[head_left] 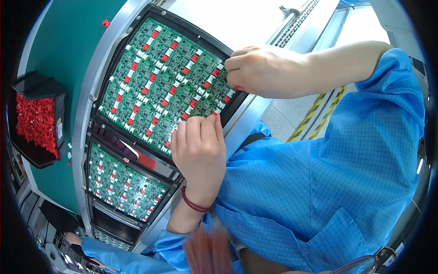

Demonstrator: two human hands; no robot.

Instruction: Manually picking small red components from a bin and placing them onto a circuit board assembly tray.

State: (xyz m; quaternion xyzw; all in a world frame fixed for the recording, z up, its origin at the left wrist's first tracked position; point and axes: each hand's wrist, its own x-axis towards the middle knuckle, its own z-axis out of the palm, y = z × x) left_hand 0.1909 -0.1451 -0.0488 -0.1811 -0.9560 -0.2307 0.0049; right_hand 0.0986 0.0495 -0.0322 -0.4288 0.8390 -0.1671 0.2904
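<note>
1. The left hand (199, 148) rests knuckles-up on the lower edge of the green circuit-board panel (166, 82), its grip closed with fingertips pinched at the board's rim — whether a part sits between them cannot be told.
2. The right hand (258, 71) comes in from 3 o'clock, its grip curled shut at the panel's right edge; a speck of red shows under it, likely one small red component.
3. The panel lies in a dark carrier frame (137, 153) on the conveyor, tilted toward the person for reach.
4. A black bin of red parts (36, 121) sits at 9 o'clock on the green surface (68, 45) — close for restocking.
5. A second panel (123, 182) waits at 7 o'clock.
</note>
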